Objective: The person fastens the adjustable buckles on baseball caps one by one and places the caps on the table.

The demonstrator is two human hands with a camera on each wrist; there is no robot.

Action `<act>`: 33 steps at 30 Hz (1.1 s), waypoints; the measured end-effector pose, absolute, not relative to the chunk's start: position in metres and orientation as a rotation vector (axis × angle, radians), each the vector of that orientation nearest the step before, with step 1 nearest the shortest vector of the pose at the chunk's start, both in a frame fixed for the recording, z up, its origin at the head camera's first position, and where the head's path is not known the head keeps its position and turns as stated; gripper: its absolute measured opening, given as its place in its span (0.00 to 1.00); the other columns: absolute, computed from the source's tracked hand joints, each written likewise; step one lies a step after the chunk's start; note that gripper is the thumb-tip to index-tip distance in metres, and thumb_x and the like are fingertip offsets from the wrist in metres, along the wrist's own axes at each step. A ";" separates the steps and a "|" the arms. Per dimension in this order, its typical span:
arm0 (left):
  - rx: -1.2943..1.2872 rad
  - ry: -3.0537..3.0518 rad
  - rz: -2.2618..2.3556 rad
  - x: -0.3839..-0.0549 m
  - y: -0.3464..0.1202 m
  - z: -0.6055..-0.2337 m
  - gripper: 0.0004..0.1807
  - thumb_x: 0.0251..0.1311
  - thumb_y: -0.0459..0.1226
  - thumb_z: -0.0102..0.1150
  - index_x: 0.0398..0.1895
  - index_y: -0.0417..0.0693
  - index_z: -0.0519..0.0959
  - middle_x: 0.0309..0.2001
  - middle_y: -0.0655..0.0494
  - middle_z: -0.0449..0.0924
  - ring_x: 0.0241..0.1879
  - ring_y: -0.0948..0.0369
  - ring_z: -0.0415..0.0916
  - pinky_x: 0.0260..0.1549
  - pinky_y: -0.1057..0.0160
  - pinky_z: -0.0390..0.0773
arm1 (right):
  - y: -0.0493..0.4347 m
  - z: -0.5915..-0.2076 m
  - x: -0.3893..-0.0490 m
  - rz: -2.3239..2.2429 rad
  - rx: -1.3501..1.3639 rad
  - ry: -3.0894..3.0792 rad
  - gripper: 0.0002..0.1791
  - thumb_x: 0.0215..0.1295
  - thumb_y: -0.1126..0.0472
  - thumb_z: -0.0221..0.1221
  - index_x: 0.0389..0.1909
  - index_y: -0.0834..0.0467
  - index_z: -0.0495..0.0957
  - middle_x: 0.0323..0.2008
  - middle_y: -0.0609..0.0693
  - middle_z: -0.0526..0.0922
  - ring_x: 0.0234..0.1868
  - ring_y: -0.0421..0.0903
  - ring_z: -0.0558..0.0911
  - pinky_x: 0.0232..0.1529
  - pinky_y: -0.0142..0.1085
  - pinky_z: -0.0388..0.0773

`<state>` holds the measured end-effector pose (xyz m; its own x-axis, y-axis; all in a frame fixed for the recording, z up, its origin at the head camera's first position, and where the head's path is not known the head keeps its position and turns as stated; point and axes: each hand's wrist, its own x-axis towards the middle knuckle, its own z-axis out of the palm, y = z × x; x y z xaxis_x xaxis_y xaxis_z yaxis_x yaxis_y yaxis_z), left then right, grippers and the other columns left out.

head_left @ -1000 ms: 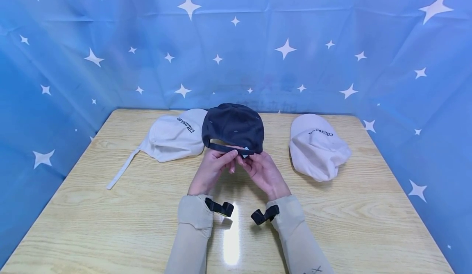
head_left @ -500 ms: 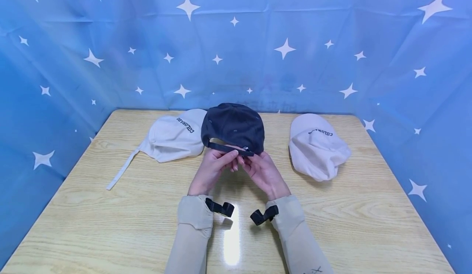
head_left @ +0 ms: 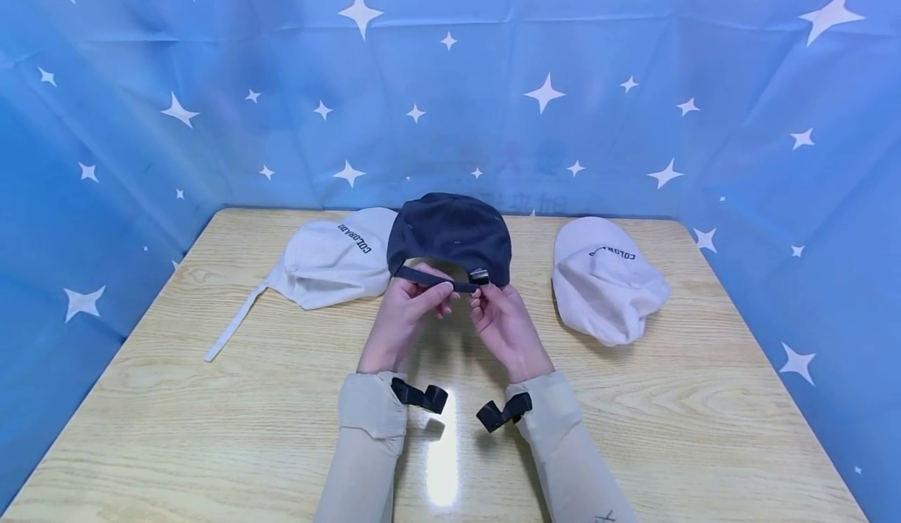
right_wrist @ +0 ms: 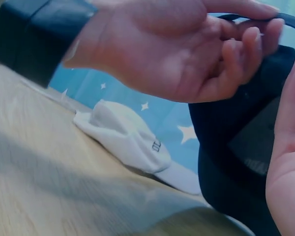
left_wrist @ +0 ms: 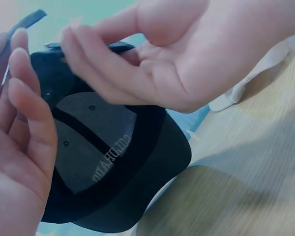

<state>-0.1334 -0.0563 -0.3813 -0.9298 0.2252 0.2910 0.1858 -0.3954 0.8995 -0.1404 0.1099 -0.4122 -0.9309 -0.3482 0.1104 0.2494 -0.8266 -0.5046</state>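
Note:
A navy baseball cap [head_left: 450, 230] is held up near the table's far edge, its rear opening toward me. My left hand [head_left: 403, 316] pinches the cap's dark back strap [head_left: 429, 276] between thumb and fingers. On the other side, my right hand [head_left: 508, 324] pinches the strap near its end, just below a dark, shiny buckle [head_left: 479, 276]. In the left wrist view, the cap's inside [left_wrist: 93, 142] shows light lettering in reverse, and my right hand [left_wrist: 162, 64] reaches in from the upper right. The right wrist view has my left hand [right_wrist: 177, 54] across its top.
A white COLORADO cap [head_left: 338, 261] lies left of the navy one, overlapping it in the head view, its loose strap [head_left: 235, 324] trailing toward me. Another white cap [head_left: 608, 281] lies crumpled at right. A blue star-patterned cloth [head_left: 450, 116] hangs behind the wooden table [head_left: 211, 445].
The navy cap has risen slightly and tilted, showing more of its rear opening. My right hand has moved a little right, and the buckle now shows above the strap, apart from the fingers.

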 end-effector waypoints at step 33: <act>0.357 1.845 2.597 -0.136 -0.050 -0.380 0.10 0.53 0.38 0.61 0.27 0.41 0.73 0.27 0.42 0.78 0.26 0.54 0.72 0.24 0.63 0.70 | 0.105 -0.406 -0.137 -2.712 -0.271 0.640 0.08 0.66 0.68 0.47 0.32 0.63 0.75 0.28 0.53 0.79 0.28 0.40 0.79 0.30 0.23 0.75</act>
